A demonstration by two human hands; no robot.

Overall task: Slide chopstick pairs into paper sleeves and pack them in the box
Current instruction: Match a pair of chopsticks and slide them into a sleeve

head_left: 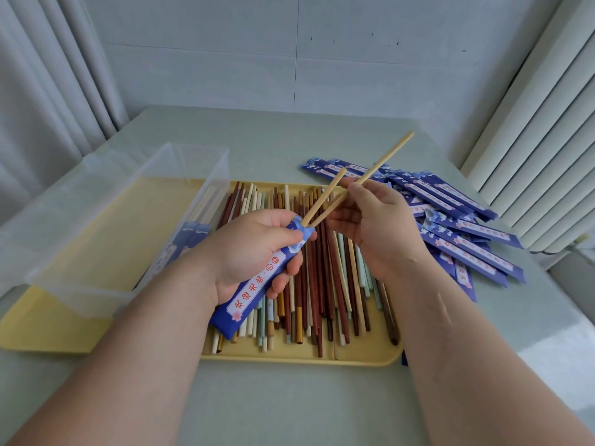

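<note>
My left hand (248,252) grips a blue paper sleeve (254,284) with a white label, held slanted over the tray. Two light wooden chopsticks (376,165) stick out of the sleeve's open top end, splayed apart and pointing up to the right. My right hand (376,226) pinches the longer one near its middle. Loose chopsticks (322,272) in brown, red, cream and pale green fill the yellow tray (363,357). The clear plastic box (106,201) stands at the left; inside it lie sleeved pairs (190,233).
A heap of empty blue sleeves (457,220) lies on the table right of the tray. A yellow sheet (35,329) lies under the box. Curtains hang at the left, a ribbed white radiator at the right, and a wall behind the table.
</note>
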